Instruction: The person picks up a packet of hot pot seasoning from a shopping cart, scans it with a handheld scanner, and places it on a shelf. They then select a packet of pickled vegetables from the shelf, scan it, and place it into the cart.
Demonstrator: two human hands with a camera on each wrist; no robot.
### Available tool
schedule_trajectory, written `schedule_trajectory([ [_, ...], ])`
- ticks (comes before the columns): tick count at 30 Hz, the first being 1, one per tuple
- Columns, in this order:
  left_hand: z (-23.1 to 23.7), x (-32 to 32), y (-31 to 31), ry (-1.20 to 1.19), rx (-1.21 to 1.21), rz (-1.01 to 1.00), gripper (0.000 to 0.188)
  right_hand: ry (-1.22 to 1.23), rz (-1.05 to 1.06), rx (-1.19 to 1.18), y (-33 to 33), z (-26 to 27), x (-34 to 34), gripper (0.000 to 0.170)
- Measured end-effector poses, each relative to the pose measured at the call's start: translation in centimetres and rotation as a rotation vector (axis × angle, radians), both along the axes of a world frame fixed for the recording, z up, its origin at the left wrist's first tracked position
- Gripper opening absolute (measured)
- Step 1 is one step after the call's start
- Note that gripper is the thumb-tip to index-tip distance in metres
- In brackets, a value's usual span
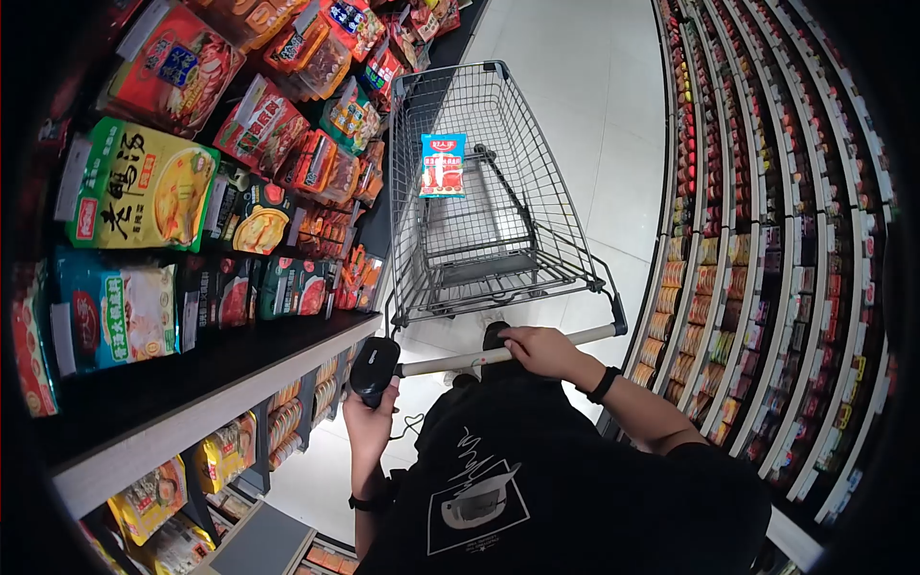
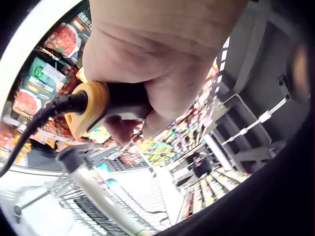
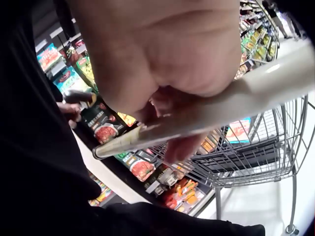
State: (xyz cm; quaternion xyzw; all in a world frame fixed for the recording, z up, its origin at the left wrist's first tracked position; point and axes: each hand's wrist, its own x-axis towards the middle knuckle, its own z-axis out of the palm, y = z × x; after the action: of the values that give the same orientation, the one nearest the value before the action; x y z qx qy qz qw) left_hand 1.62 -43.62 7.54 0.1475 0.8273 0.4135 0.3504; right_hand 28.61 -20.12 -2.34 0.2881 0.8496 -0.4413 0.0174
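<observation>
My left hand grips a black handheld barcode scanner, held up by the left end of the cart handle. In the left wrist view the scanner's yellow-and-black butt shows below the palm, with a dark coiled cord running from it. The right hand is wrapped over the pale cart handle; its fingers curl around the bar in the right wrist view. Ahead stands the wire shopping cart. A blue-and-red food packet lies in its basket, far from both hands.
Close on the left, a shelf carries many bagged foods, among them a green-and-yellow soup packet and a teal packet. Long shelves of small packs line the right side. Pale floor runs between them.
</observation>
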Motion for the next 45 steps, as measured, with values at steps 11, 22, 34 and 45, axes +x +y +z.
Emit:
schedule_trajectory([
  [11,-4.5,1.0,4.0,0.414,-0.26,-0.092,0.037,-0.145,0.613,-0.546,16.8,1.2,-8.5,0.04],
  [22,-8.9,1.7,2.6,0.21,-0.369,0.201,0.038,-0.103,-0.555,-1.007,33.5,-27.6,-25.5,0.023],
  [34,-8.9,0.9,4.1,0.303,-0.358,0.271,0.041,-0.342,-0.695,-0.492,36.3,-49.7,-31.8,0.078],
  [45,-9.9,0.5,0.8,0.271,-0.569,0.294,0.048,-0.316,-0.815,-0.351,33.8,-46.4,-38.1,0.07],
])
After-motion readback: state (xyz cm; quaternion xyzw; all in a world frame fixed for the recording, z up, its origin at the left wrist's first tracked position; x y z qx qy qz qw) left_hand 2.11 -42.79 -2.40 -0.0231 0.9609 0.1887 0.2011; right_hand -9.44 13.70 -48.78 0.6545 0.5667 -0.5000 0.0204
